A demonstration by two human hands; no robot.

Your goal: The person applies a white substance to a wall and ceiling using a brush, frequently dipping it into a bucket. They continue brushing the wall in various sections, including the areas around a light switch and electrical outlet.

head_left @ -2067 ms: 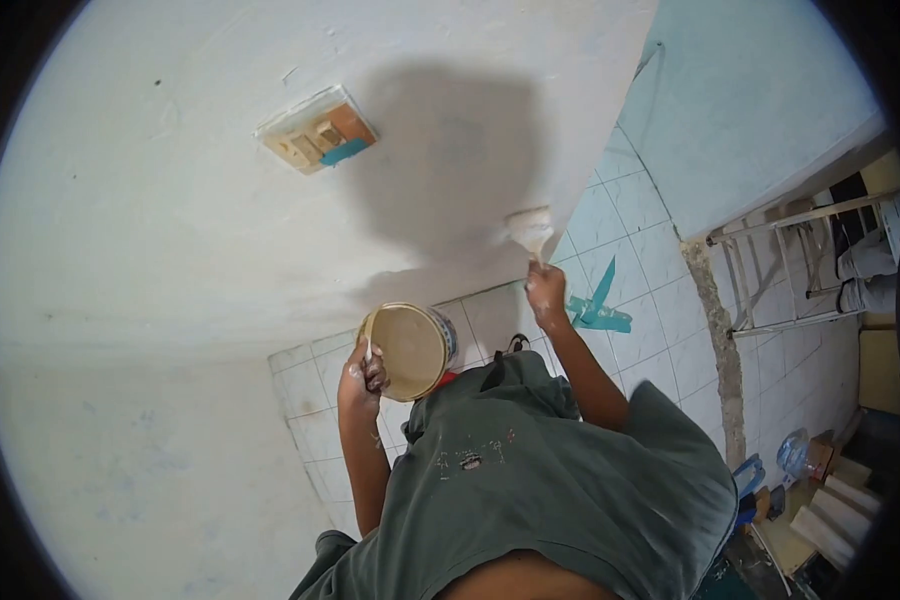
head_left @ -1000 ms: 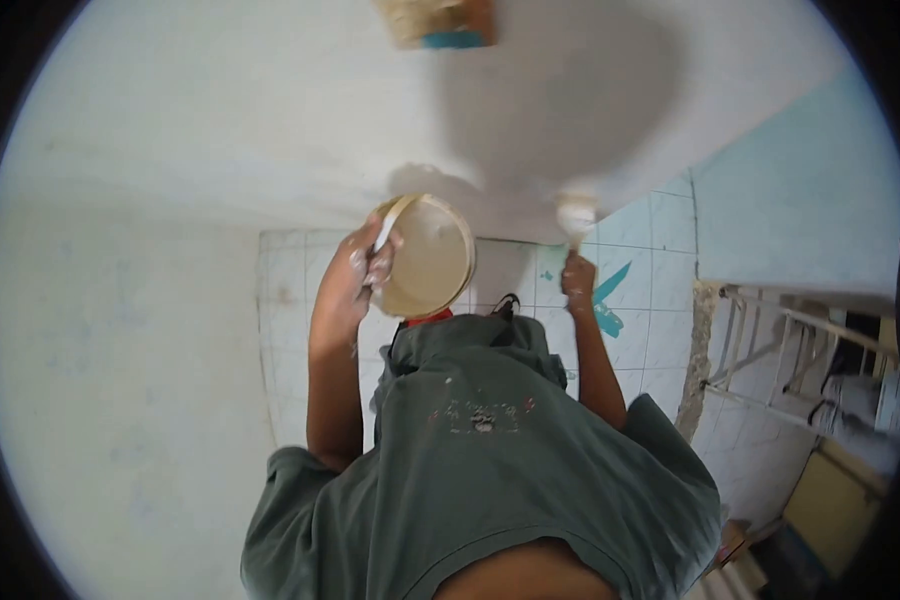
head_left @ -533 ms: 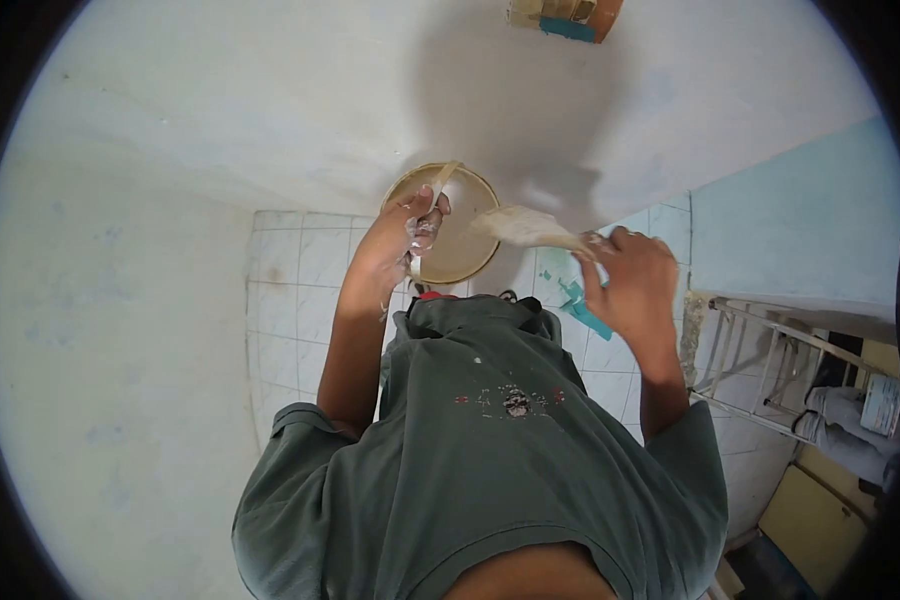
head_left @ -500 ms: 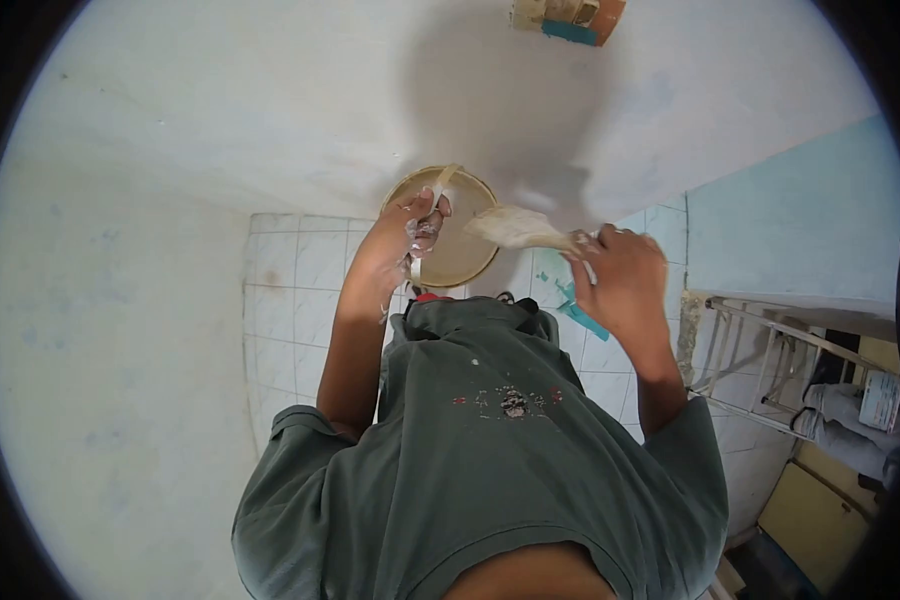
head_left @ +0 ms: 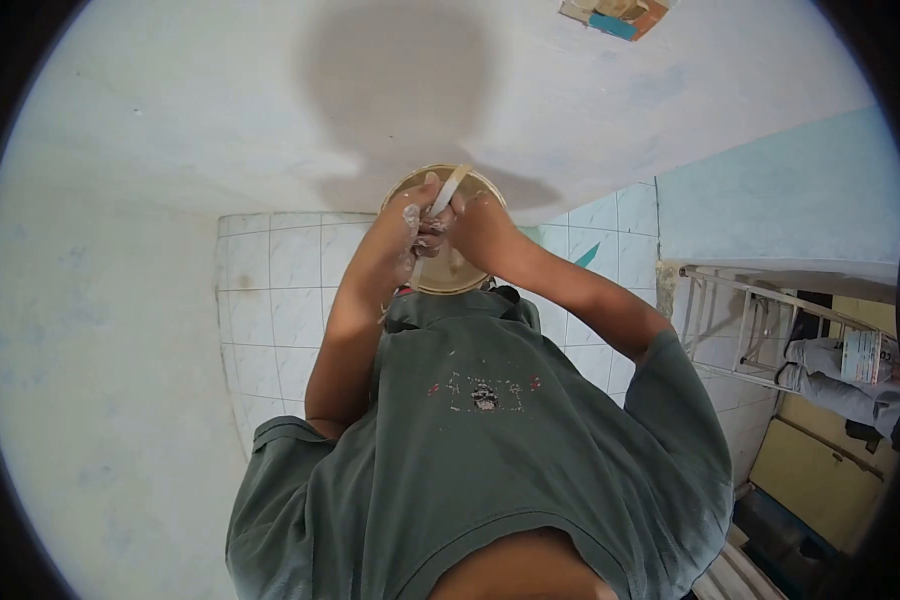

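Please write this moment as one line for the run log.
left hand: grips bucket handle | right hand: at mouth of bucket, grip hidden | wall: white, close ahead

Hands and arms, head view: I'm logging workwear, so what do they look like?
Arms bare below the short sleeves of a grey-green T-shirt. The left hand is smeared with whitish splashes; the right hand looks cleaner. No gloves show.
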